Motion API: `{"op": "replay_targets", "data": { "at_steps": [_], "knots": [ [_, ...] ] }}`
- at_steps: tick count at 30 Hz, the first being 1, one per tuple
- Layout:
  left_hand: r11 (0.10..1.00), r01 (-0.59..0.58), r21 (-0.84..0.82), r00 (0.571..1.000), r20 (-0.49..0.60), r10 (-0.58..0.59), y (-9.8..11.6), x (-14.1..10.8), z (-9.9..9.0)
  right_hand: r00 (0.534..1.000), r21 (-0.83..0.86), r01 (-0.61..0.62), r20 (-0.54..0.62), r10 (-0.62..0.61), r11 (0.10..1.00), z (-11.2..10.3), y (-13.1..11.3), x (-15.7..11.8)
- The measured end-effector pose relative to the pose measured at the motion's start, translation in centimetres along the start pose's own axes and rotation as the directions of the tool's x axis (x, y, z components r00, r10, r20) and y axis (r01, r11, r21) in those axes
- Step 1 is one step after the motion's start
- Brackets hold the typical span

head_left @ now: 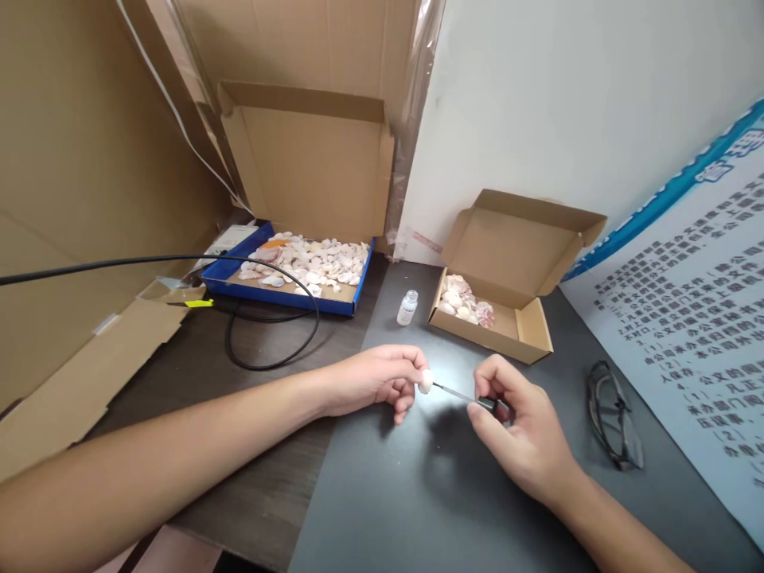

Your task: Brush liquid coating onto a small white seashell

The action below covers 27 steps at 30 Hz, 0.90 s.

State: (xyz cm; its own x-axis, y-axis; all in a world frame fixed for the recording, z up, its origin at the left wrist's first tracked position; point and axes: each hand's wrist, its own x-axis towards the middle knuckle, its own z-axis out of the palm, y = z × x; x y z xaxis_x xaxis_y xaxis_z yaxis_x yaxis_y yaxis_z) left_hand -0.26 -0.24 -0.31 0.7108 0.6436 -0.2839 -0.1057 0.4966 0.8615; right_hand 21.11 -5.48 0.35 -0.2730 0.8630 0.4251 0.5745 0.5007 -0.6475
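My left hand (pixel 394 380) pinches a small white ribbed seashell (pixel 426 381) between thumb and fingers above the dark mat. My right hand (pixel 507 414) is closed around the black handle of a thin applicator brush (pixel 457 392). The brush's dark tip points left and appears to touch the right side of the shell. Beyond both hands, a small clear bottle (pixel 407 308) with a pale label stands upright and uncapped on the mat.
A blue-edged box (pixel 286 298) of many shells stands back left; a cardboard box (pixel 489 333) with several shells stands back right. Black glasses (pixel 612 414) lie at right. A black cable (pixel 268 367) loops across the left. A printed sheet (pixel 686 318) covers the right side.
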Motion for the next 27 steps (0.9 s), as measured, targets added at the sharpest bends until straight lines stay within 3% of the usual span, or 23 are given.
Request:
{"op": "replay_targets", "data": {
  "at_steps": [4, 7, 10, 13, 17, 22, 27],
  "knots": [
    [1.000, 0.000, 0.010, 1.000, 0.007, 0.000, -0.07, -0.07, -0.05, 0.995, 0.099, 0.034, -0.093, -0.025, 0.995, -0.06, -0.17, -0.01],
    [1.000, -0.006, 0.016, 1.000, 0.004, 0.006, 0.03, -0.19, 0.11, 0.999, 0.064, -0.044, 0.000, 0.044, 0.997, 0.10, -0.45, 0.18],
    [1.000, 0.003, -0.002, 1.000, -0.019, -0.003, 0.17, -0.27, 0.27, 0.992, 0.082, -0.125, -0.002, 0.125, 0.989, 0.18, -0.70, 0.40],
    [1.000, 0.002, -0.004, 1.000, -0.011, -0.002, 0.19, -0.26, 0.27, 0.994, 0.159, -0.091, -0.047, 0.100, 0.983, 0.05, -0.87, 0.42],
    [1.000, 0.006, 0.002, 1.000, -0.003, -0.006, 0.10, -0.24, 0.14, 0.989, 0.146, -0.140, 0.059, 0.133, 0.979, -0.11, -0.97, 0.40],
    [1.000, 0.011, 0.016, 1.000, -0.006, -0.011, 0.17, -0.23, 0.17, 0.988, 0.181, -0.152, 0.015, 0.152, 0.972, -0.27, -0.88, 0.37],
    [1.000, 0.009, 0.016, 1.000, 0.004, -0.009, 0.09, -0.20, 0.12, 0.983, 0.143, -0.173, 0.089, 0.162, 0.974, -0.08, -0.95, 0.48]
  ]
}}
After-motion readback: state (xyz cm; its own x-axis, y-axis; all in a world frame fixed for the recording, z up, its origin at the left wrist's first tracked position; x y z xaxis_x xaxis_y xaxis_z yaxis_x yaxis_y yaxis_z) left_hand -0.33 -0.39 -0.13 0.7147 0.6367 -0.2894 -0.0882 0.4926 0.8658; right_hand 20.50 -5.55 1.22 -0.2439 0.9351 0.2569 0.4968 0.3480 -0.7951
